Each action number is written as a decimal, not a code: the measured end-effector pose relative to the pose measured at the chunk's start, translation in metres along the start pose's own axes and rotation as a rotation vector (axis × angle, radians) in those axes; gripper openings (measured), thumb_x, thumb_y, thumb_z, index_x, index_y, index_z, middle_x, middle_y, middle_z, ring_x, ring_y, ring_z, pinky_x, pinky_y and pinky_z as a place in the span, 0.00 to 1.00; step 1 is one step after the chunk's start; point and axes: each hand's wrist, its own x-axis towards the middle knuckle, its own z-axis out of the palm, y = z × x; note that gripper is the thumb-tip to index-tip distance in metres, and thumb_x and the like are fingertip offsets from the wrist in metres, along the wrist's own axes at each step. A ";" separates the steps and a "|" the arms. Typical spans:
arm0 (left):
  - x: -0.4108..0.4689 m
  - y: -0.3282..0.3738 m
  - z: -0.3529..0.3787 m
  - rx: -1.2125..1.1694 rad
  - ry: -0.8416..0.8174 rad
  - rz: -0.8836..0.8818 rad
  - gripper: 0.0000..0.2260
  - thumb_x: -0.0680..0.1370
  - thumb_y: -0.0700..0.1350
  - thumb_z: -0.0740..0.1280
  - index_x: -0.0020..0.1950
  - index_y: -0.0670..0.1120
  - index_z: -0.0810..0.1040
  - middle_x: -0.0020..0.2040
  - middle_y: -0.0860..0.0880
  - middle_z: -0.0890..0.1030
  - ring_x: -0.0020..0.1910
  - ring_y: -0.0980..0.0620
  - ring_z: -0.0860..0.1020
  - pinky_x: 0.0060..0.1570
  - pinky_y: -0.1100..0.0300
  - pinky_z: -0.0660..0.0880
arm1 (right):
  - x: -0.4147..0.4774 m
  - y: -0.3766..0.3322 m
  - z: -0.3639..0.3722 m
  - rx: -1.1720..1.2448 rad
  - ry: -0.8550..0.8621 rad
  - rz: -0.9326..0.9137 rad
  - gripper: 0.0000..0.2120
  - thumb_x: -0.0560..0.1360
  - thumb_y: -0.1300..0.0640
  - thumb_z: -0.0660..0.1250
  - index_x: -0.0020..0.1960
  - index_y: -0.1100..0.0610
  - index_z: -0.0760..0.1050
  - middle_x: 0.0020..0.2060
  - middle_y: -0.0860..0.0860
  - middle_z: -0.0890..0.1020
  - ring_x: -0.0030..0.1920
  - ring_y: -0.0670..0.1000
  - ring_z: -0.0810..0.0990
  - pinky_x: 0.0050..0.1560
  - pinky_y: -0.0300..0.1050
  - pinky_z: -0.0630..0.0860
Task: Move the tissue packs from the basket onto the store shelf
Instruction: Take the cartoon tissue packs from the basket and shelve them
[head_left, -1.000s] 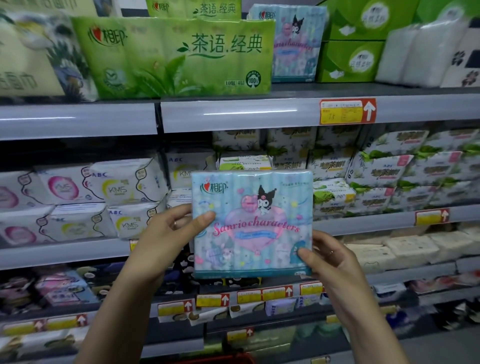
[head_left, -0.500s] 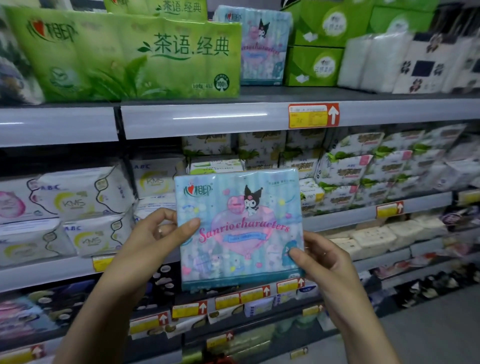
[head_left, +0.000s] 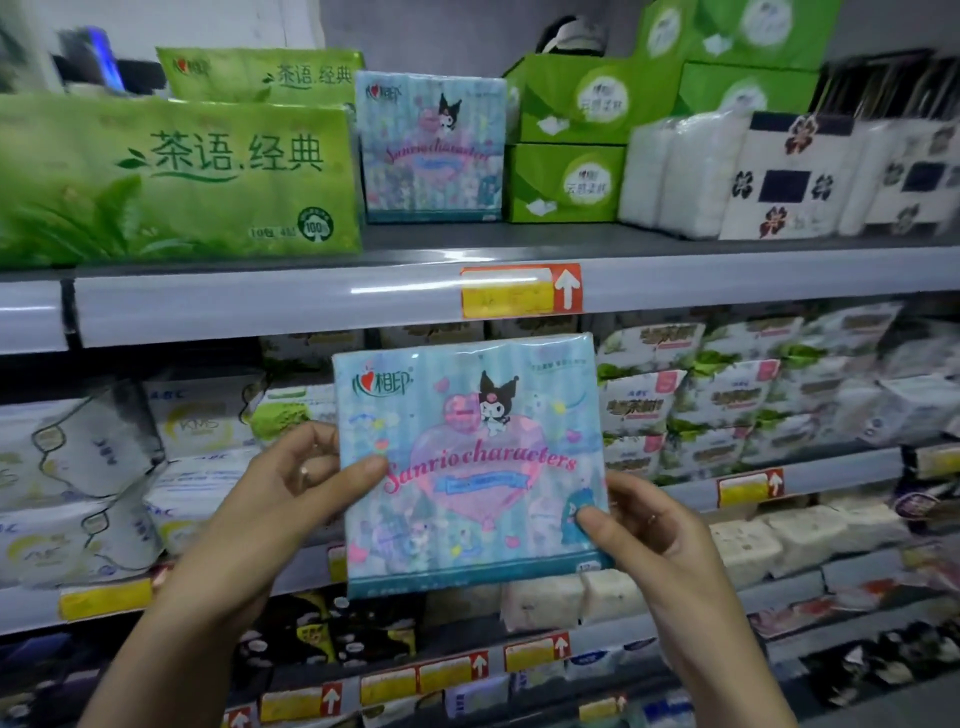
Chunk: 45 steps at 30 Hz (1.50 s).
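Observation:
I hold a light-blue cartoon-printed tissue pack (head_left: 470, 462) upright in front of the shelves. My left hand (head_left: 291, 488) grips its left edge with the thumb on the front. My right hand (head_left: 644, 525) grips its lower right corner. On the top shelf (head_left: 311, 306) stands a matching blue tissue pack (head_left: 431, 145), set back between green packs. The basket is out of view.
Large green tissue packs (head_left: 176, 176) fill the top shelf's left side, green boxes (head_left: 566, 140) and white packs (head_left: 737, 171) its right. An orange price tag (head_left: 519, 291) sits on the shelf edge. Lower shelves hold white and green packets (head_left: 727, 400).
The view has tilted upward and shifted right, so the top shelf now shows more fully. The pack stays held in both hands, raised slightly toward the top shelf.

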 end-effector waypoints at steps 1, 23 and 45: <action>0.002 0.002 0.008 -0.005 0.015 0.013 0.49 0.46 0.66 0.79 0.56 0.36 0.74 0.46 0.46 0.86 0.44 0.50 0.85 0.36 0.66 0.79 | 0.006 -0.002 -0.007 0.001 -0.013 -0.006 0.34 0.48 0.31 0.77 0.49 0.47 0.82 0.45 0.56 0.83 0.51 0.59 0.81 0.44 0.48 0.81; 0.014 0.034 0.062 0.066 0.136 0.090 0.47 0.44 0.66 0.79 0.51 0.36 0.74 0.43 0.43 0.86 0.39 0.49 0.85 0.32 0.66 0.77 | 0.056 -0.023 -0.053 0.077 -0.150 -0.028 0.36 0.44 0.32 0.79 0.48 0.48 0.82 0.46 0.61 0.82 0.48 0.54 0.84 0.48 0.52 0.81; 0.042 0.099 0.047 0.167 0.138 0.186 0.44 0.48 0.64 0.80 0.56 0.42 0.72 0.42 0.44 0.86 0.39 0.49 0.85 0.33 0.61 0.79 | 0.088 -0.074 -0.036 0.137 -0.191 -0.221 0.33 0.49 0.33 0.78 0.48 0.49 0.82 0.45 0.54 0.84 0.48 0.49 0.83 0.41 0.40 0.79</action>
